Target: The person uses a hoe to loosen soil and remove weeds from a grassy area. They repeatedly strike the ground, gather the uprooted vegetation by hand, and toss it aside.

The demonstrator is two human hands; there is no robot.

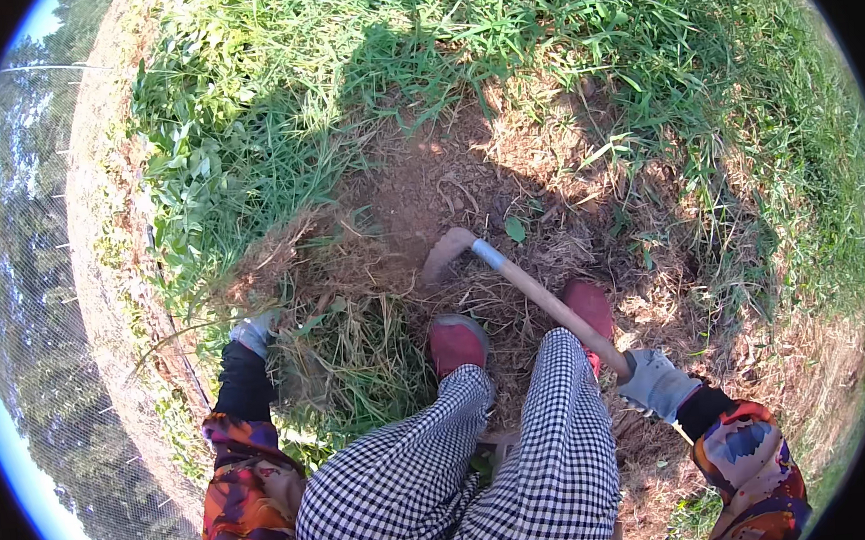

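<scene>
My right hand [653,383], in a pale grey work glove, is closed round the end of the wooden handle of a short hand hoe [547,303]. Its handle slants up to the left, past a light blue band. The dirty blade [447,252] is at the bare soil in front of my left shoe. On the left, my gloved left hand [255,333] is closed at the lower end of a clump of uprooted grass [286,257] with brown, dry roots. The clump is blurred, and most of that hand's fingers are hidden.
Bent knees in checked trousers and two red shoes [458,342] are between my arms. Loose cut grass [368,350] lies beside the left shoe. Green grass [575,9] grows ahead and on the right, leafy plants [184,152] at left. Netting [45,327] stands at far left.
</scene>
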